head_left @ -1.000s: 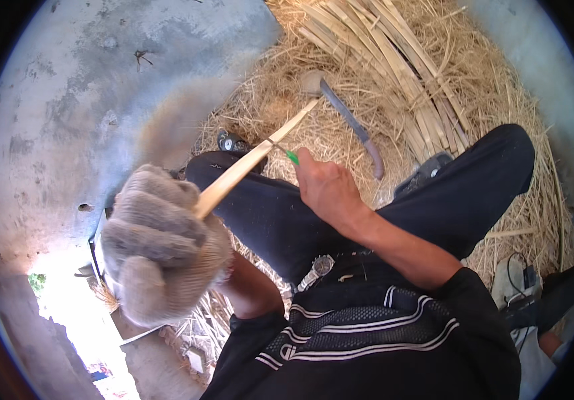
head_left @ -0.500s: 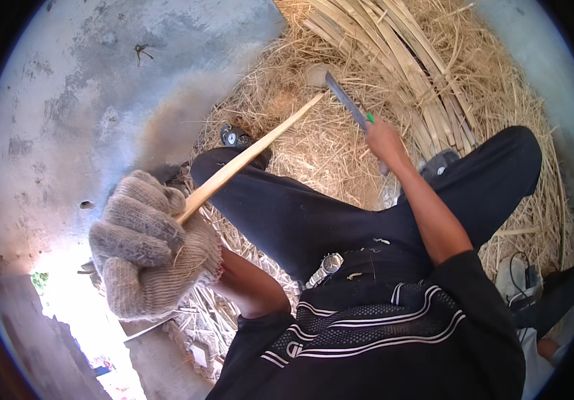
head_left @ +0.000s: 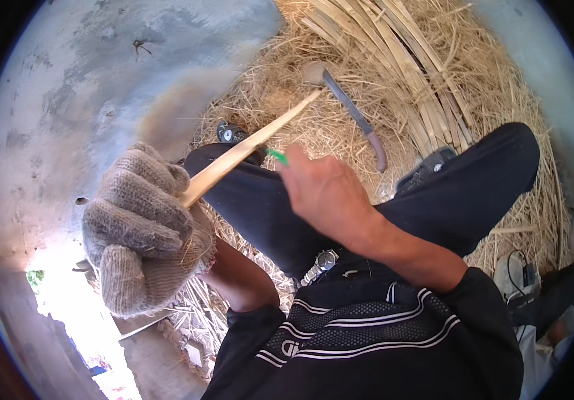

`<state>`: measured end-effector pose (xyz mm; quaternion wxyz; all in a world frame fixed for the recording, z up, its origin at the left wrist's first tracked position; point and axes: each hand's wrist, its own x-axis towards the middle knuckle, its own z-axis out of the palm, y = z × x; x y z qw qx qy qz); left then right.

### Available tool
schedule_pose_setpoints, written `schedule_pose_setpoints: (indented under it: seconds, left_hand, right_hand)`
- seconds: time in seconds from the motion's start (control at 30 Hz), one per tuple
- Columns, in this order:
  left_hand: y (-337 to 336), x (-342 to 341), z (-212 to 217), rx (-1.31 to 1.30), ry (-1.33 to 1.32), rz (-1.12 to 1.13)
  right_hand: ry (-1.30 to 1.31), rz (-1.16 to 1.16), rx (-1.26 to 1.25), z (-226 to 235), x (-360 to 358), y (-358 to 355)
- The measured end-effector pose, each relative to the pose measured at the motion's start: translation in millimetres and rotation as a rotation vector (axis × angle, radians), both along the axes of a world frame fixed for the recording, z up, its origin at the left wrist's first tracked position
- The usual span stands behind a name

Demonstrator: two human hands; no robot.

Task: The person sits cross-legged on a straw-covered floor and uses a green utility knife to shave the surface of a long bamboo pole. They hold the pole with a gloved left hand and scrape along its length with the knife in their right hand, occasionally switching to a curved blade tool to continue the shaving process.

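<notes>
My left hand (head_left: pixel 147 233), in a grey knit glove, is closed around the thick end of a pale bamboo strip (head_left: pixel 243 152), which points away to the upper right. Bare and curled, my right hand (head_left: pixel 327 197) hovers over my lap, just right of the strip. A small green piece (head_left: pixel 277 157) shows at its fingertips; whether it is held or wrapped on a finger I cannot tell. The undersides of those fingers are hidden. A machete (head_left: pixel 353 110) with a brown handle lies on the shavings beyond my right hand, its blade tip near the strip's far end.
Long split bamboo strips (head_left: pixel 407 63) lie in a bundle at the far right. Straw-like shavings (head_left: pixel 313 143) cover the floor between my legs. A stained wall (head_left: pixel 113 87) rises on the left. A wristwatch (head_left: pixel 323 262) lies at my waist. Cables hang at the right edge.
My right hand has let go of the machete and moved left and nearer, towards the bamboo strip. The machete now lies on the shavings. My left hand has shifted slightly, still gripping the strip.
</notes>
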<state>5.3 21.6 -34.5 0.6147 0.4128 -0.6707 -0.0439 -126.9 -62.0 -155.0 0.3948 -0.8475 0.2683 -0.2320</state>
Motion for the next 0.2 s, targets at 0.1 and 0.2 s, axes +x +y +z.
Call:
schedule_pose_setpoints:
  seconds: [0.1,0.2]
  left_hand:
    - [-2.6,0.1,3.5,0.001,-0.077,-0.023]
    - [-8.9,-2.2,3.9,-0.006,-0.093,-0.070]
  right_hand:
    - [-0.079,0.016,0.000,16.5,-6.8,14.8]
    - [0.021,-0.063,0.018,-29.4,2.1,-11.0]
